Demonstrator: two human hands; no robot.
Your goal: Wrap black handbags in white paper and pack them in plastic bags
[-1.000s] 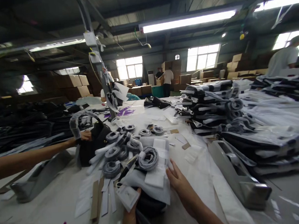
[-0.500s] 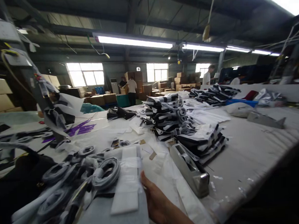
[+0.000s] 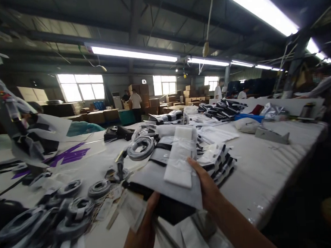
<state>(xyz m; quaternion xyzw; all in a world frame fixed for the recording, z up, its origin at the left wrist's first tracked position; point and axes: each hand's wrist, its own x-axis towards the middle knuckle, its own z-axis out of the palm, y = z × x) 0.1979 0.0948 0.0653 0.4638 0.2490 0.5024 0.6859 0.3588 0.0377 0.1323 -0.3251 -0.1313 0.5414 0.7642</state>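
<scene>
Both my hands hold up a wrapped black bag [image 3: 168, 172] above the white table [image 3: 268, 162]. It is covered in grey-white foam sheet, with a white foam pad on top and a coiled grey strap [image 3: 141, 148] at its far end. My left hand [image 3: 145, 230] grips its near left corner from below, thumb by a white tag [image 3: 131, 212]. My right hand [image 3: 207, 188] is closed on its right edge, fingers on top of the foam.
Several coiled grey straps [image 3: 72, 208] lie on the table at lower left. A pile of wrapped bags [image 3: 218, 162] sits just behind the held one, another pile [image 3: 223, 109] farther back. A grey tape dispenser [image 3: 271, 135] rests at right. People stand by cardboard boxes [image 3: 147, 102] behind.
The wrapped bag has been lifted off the table and carried right, toward the pile. My left hand is back in view under it. The view has swung right.
</scene>
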